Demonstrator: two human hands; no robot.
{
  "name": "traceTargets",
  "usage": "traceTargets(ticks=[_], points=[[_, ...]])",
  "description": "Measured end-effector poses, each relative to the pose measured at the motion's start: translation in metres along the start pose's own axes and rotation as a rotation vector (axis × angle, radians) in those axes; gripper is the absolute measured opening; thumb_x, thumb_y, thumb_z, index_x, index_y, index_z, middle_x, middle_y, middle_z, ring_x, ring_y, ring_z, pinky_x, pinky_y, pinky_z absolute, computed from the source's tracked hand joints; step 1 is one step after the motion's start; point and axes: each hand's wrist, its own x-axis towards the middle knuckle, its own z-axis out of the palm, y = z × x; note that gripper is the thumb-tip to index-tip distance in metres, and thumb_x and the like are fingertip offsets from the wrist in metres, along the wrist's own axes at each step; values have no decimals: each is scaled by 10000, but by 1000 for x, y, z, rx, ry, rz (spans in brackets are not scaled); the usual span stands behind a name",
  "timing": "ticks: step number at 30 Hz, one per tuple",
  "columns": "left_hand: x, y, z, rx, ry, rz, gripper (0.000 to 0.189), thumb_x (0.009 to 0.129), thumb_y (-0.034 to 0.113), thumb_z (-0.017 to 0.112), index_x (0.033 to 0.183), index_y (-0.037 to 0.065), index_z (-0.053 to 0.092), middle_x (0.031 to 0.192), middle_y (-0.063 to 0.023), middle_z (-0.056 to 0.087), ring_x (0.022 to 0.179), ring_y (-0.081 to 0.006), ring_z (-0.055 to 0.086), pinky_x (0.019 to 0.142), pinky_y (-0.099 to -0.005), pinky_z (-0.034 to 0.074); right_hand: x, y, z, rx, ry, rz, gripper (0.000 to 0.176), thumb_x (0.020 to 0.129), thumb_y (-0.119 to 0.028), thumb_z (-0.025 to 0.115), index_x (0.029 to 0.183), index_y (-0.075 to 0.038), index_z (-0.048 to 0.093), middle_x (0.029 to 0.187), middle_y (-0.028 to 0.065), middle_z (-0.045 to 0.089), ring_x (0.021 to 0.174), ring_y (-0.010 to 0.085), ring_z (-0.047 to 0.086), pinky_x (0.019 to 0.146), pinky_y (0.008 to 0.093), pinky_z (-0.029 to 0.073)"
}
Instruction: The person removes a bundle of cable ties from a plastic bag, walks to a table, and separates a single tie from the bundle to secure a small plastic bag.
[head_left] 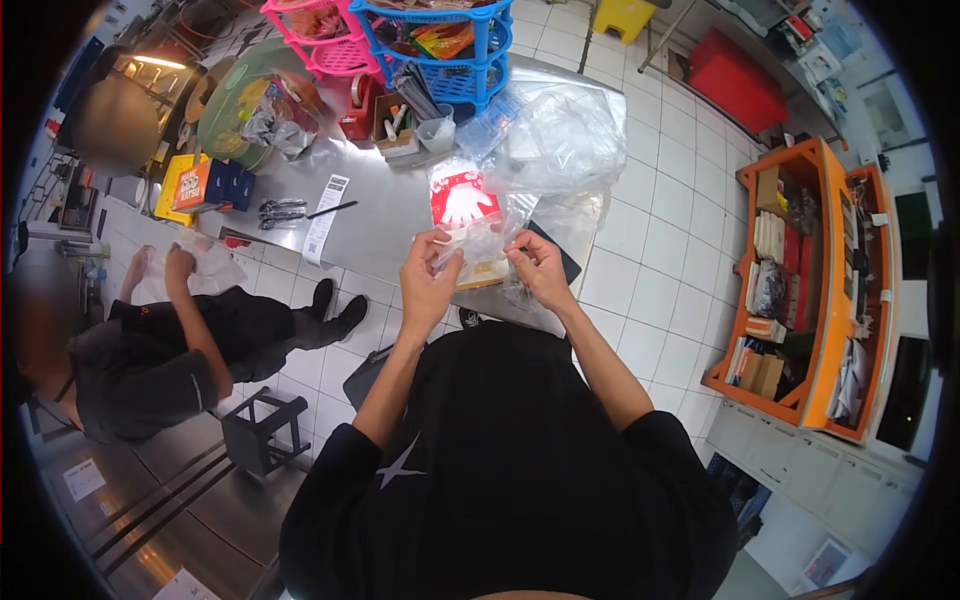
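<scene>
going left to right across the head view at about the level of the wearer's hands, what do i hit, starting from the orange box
Orange box, paper slip, left hand, clear plastic held between the hands, right hand, orange cabinet.

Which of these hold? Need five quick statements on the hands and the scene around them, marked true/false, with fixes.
1. The left hand and right hand both pinch clear plastic. True.
2. The packet with the hand print is green and white. False: it is red and white.
3. A black pen lies partly over the printed slip. True.
4. The blue rack is left of the pink rack in the picture. False: it is right of it.
5. The stool is bright yellow. False: it is black.
</scene>
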Motion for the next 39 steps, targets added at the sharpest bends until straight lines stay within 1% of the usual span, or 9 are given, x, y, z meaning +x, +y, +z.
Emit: traceTargets(ticks=[5, 9, 12, 15, 17, 21, 24, 32, 39], points=[[2, -4, 9, -325, 27, -51, 333, 965, 13, 592, 1262, 35, 443, 1013, -151, 699, 1009, -220, 673, 888, -316, 520, -4, 2, 10, -83, -139, -62, 67, 942, -83, 673, 948, -27, 637, 953, 6, 652, 838, 52, 584, 718, 218, 458], [-9, -5, 20, -277, 38, -56, 377, 964, 45, 605, 1289, 27, 415, 977, -147, 695, 940, -198, 684, 852, -311, 530, -22, 7, 18, -88, -128, -48, 63, 945, -80, 668, 952, -24, 639, 916, 2, 654, 818, 55, 587, 720, 220, 467], [-20, 10, 29, 195, 17, 170, 513, 933, 195, 683, 1317, 15, 395, 888, -178, 687, 877, -251, 699, 782, -362, 552, -30, 3, 27, -73, -98, -14, 70, 949, -75, 660, 953, -8, 640, 908, 10, 657, 811, 60, 588, 719, 230, 478], [-17, 32, 33, 486, -118, 48, 634, 880, 346, 730, 1352, 46, 431, 872, -170, 679, 904, -238, 690, 775, -357, 535, -37, -5, 35, -107, -76, -161, 73, 956, -56, 638, 957, 16, 629, 932, 26, 642, 797, 62, 584, 709, 243, 486], [-5, 41, 35, 650, -323, -256, 722, 849, 400, 742, 1360, -4, 430, 892, -268, 683, 855, -354, 713, 723, -421, 541, -41, -9, 33, -176, -9, -166, 56, 943, -20, 629, 939, 35, 619, 961, 42, 619, 785, 65, 585, 679, 245, 482], [-1, 16, 50, 617, -297, -253, 696, 850, 399, 731, 1356, 3, 464, 904, -269, 695, 828, -367, 716, 714, -408, 539, -49, 2, 18, -224, 8, -216, 45, 919, 0, 642, 920, 38, 618, 986, 49, 596, 777, 64, 587, 652, 236, 471], [2, 0, 59, 480, -176, 38, 638, 843, 325, 740, 1341, 20, 482, 844, -239, 698, 783, -369, 710, 696, -402, 536, -56, 4, 17, -235, 9, -205, 49, 900, 1, 664, 910, 28, 624, 956, 45, 620, 741, 52, 570, 622, 230, 455], [4, 25, 37, 575, -3, 156, 250, 904, 55, 618, 1152, 36, 646, 678, -157, 663, 603, -215, 666, 572, -347, 491, -62, 5, 27, -172, -43, -89, 41, 924, -22, 653, 944, 7, 632, 961, 46, 683, 707, 44, 553, 629, 225, 457], [16, 9, -2, -419, -201, -297, 463, 928, 48, 573, 1371, 83, 439, 1003, -164, 693, 829, -229, 685, 730, -345, 547, -55, 1, 24, 71, -57, -209, 52, 955, -38, 622, 979, 5, 637, 1069, 79, 689, 789, 61, 616, 728, 229, 488]])
